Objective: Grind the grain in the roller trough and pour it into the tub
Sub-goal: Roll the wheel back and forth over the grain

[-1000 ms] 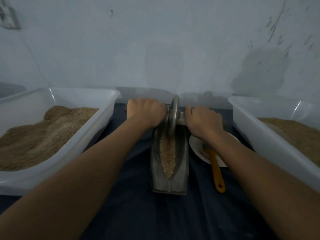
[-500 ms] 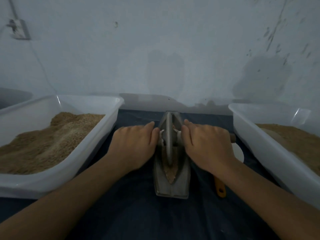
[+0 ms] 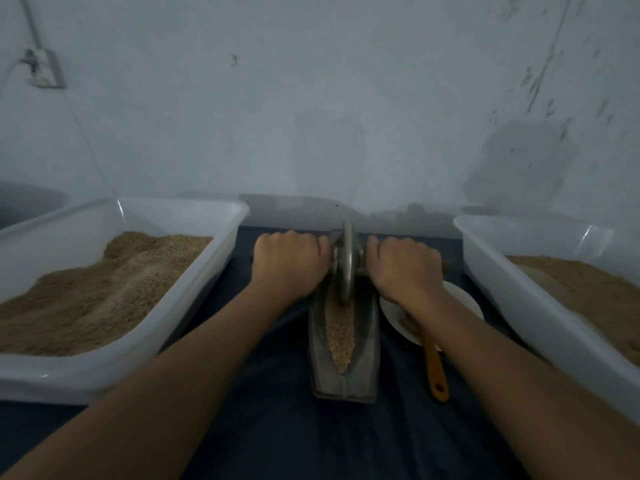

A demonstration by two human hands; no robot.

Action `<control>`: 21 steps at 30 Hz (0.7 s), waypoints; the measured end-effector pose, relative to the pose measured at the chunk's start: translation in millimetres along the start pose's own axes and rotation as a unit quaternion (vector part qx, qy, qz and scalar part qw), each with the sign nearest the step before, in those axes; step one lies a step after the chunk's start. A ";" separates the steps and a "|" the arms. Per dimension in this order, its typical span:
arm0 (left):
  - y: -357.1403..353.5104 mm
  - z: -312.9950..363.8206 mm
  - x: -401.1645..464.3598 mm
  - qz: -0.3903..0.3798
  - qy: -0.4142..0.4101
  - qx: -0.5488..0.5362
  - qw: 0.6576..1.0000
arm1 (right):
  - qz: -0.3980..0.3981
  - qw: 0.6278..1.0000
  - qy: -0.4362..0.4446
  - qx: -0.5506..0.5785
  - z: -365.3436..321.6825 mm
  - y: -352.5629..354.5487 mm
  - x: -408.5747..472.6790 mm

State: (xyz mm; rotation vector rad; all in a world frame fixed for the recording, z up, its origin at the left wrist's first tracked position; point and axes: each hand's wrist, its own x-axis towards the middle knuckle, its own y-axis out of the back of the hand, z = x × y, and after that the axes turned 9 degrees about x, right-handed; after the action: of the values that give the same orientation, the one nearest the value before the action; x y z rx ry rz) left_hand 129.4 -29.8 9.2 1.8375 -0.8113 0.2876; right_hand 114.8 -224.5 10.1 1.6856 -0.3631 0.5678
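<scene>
A grey metal boat-shaped trough (image 3: 367,358) lies lengthwise on the dark cloth in front of me, with a strip of tan grain (image 3: 340,330) along its groove. A metal roller wheel (image 3: 346,261) stands upright at the trough's far end. My left hand (image 3: 289,263) is closed on the wheel's axle handle on the left side, and my right hand (image 3: 403,268) is closed on the handle on the right side. A white tub (image 3: 194,296) heaped with tan ground grain stands to the left. A second white tub (image 3: 512,296) with tan grain stands to the right.
A white plate (image 3: 460,299) lies right of the trough under my right wrist, with an orange-handled utensil (image 3: 434,368) resting on it. A pale wall (image 3: 311,116) rises straight behind the table. A socket with a cable (image 3: 43,69) hangs at the upper left.
The roller wheel and both hands have moved from the middle of the trough back to its far end, uncovering the grain strip, the plate and the orange handle.
</scene>
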 end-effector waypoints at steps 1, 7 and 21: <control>5.4 1.4 -7.9 0.010 -0.003 0.006 1.000 | 0.013 1.000 0.007 0.010 0.3 2.7 -11.6; 27.5 -5.2 -59.9 0.052 0.021 -0.089 0.994 | 0.075 0.994 0.077 0.022 -6.5 27.1 -67.8; -21.2 -7.6 23.6 -0.033 0.026 -0.056 0.998 | -0.027 0.999 0.013 -0.033 -3.1 -2.0 26.4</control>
State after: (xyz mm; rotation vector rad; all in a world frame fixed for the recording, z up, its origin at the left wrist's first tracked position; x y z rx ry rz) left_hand 161.9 -27.8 9.7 1.7415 -0.7155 0.2410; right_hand 137.3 -219.2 23.4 1.6175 -0.3145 0.5323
